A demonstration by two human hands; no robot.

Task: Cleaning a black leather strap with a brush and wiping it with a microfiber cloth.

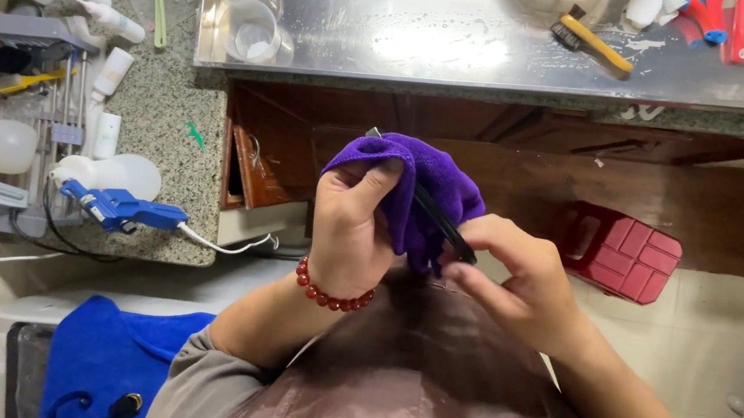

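My left hand point(352, 226), with a red bead bracelet on its wrist, grips a purple cloth point(423, 187) folded around the upper part of a thin dark tool with a metal tip point(440, 223). My right hand point(516, 281) pinches the tool's lower dark end between thumb and fingers. The metal tip pokes out above the cloth. Both hands are held in front of my chest, below the counter edge.
A steel counter point(471, 40) carries clear cups point(248, 25), a yellow-handled brush point(593, 42) and red-handled tools. The granite ledge at left holds tubes, a rack and a blue handheld device point(118, 207). A red plastic stool point(623, 252) stands on the floor; a fan sits at right.
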